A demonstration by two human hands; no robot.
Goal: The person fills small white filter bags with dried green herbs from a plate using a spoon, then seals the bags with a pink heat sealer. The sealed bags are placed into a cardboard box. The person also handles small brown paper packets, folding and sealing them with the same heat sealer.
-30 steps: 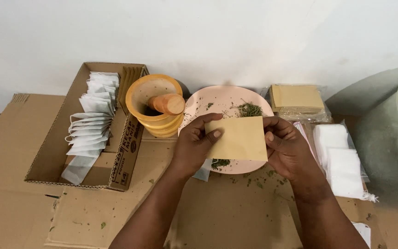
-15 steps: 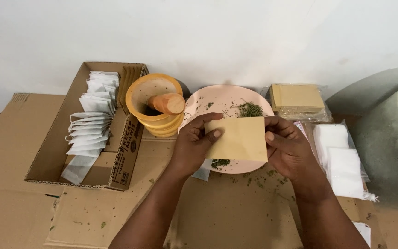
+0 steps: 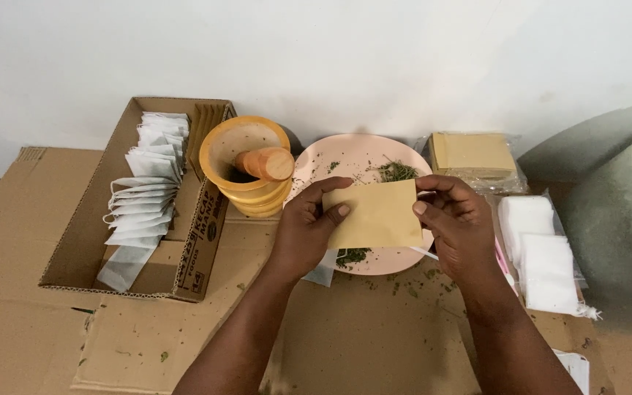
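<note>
Both hands are pinched on a small tan paper envelope [image 3: 380, 215], held flat, up off the table, over the near edge of the pink plate [image 3: 352, 157]. The left hand [image 3: 303, 232] has its thumb across the front near the left edge with the fingers curled behind; the right hand [image 3: 460, 223] grips the right edge the same way, so neither is open.

I'd guess this thing weighs next to nothing: thin paper, a bit stiff but easy to crease or tear if you squeeze too hard. Holding it by the two side edges like this looks right, since it keeps it flat.

The plate has loose green dried herb [image 3: 396, 171] on it, with crumbs spilled onto the cardboard sheet [image 3: 360, 336] below. Beside the plate there's a yellow mortar with a wooden pestle [image 3: 265, 162], and a cardboard box [image 3: 74, 241] of white filter bags [image 3: 144, 197].

Compared with a second ago, hardly anything differs: same grip, same spot, maybe a tiny shift of the envelope.
</note>
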